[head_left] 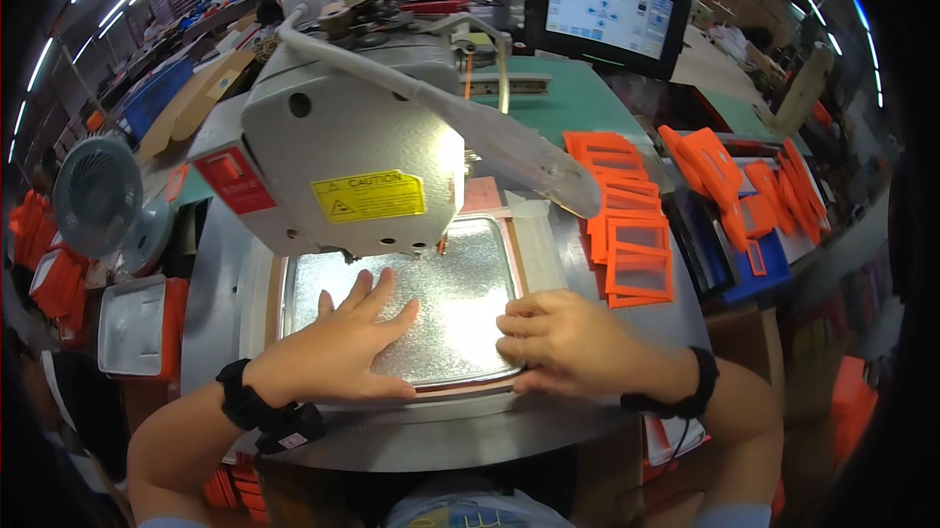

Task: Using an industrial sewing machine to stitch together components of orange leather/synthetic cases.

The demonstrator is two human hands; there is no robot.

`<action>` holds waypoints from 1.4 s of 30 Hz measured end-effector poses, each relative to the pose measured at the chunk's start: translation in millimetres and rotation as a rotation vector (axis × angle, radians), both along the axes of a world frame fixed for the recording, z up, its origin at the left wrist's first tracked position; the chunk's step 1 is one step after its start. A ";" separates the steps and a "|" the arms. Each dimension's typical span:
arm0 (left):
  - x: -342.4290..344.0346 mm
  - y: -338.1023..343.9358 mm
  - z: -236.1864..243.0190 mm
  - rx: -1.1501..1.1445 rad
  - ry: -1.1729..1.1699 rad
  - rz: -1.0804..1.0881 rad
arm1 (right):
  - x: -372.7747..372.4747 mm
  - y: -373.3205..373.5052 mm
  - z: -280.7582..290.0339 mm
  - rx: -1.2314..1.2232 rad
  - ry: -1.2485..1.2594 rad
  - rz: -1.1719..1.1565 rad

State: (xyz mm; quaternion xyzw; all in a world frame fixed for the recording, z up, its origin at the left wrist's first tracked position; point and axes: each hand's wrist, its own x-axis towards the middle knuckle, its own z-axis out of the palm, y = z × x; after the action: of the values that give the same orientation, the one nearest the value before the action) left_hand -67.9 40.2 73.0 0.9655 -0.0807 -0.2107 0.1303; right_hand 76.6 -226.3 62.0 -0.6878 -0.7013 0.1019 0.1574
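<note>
A silver, foil-like rectangular panel (455, 308) with rounded corners lies flat in a pale frame under the head of a grey sewing machine (362, 151). My left hand (343, 342) rests on its left part, palm down with the fingers spread. At the panel's right edge is my right hand (568, 342), its fingers curled together and gripping the rim near the lower right corner. The machine's needle area (443, 242) is just above the panel's far part, beyond both hands.
Orange rectangular frames (632, 219) overlap in a row on the right. Beyond them, more orange pieces (710, 175) sit by a blue bin (762, 268). A lit control screen (607, 14) stands at the back. On the left are a fan (98, 195) and silver-faced orange pieces (134, 327).
</note>
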 end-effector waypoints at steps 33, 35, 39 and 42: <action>-6.9 -3.2 -4.7 -0.075 -0.032 0.075 | 39.9 65.1 29.8 -0.532 -0.338 -0.179; -4.5 -1.1 -11.4 -0.072 -0.029 0.075 | 40.8 63.8 23.4 -0.521 -0.376 -0.193; -4.5 2.9 -14.3 -0.069 -0.022 0.068 | 37.5 59.2 26.1 -0.518 -0.388 -0.202; -3.6 0.2 -12.9 -0.038 -0.016 0.067 | 31.8 57.2 26.9 -0.539 -0.398 -0.249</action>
State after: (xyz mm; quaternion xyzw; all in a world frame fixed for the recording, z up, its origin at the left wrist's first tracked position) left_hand -71.6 40.3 60.1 0.9666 -0.0534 -0.1968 0.1552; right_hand 108.4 -169.0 88.9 -0.7910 -0.5770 0.1276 -0.1582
